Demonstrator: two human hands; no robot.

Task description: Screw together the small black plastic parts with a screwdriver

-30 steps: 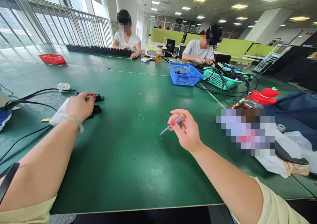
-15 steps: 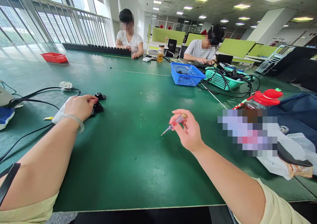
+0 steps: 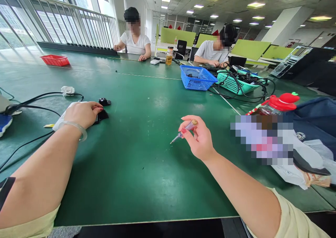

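My right hand (image 3: 198, 138) is raised over the green tabletop (image 3: 136, 182) with a small screwdriver (image 3: 191, 124) between thumb and fingers. Its handle is clear, with a brass-coloured end, and its tip points down and left. At the left, my left hand (image 3: 82, 115) is closed over a white case (image 3: 58, 124), with thumb and fingers together beside small black parts (image 3: 104, 115). Whatever those fingertips pinch is hidden from me. Another small black ribbed piece (image 3: 104, 101) lies just beyond the fingers.
Black cables (image 3: 28, 106) run in from the left. A red tray (image 3: 55, 60), a blue basket (image 3: 198, 77) and a teal basket (image 3: 233, 83) of cables stand farther back. A red-lidded jar (image 3: 282, 103) and bags are at the right. Two people sit across the table.
The long black strip at the far side has slid left, beside a co-worker's outstretched hand. My hands keep nearly the same pose, while the view has shifted slightly.
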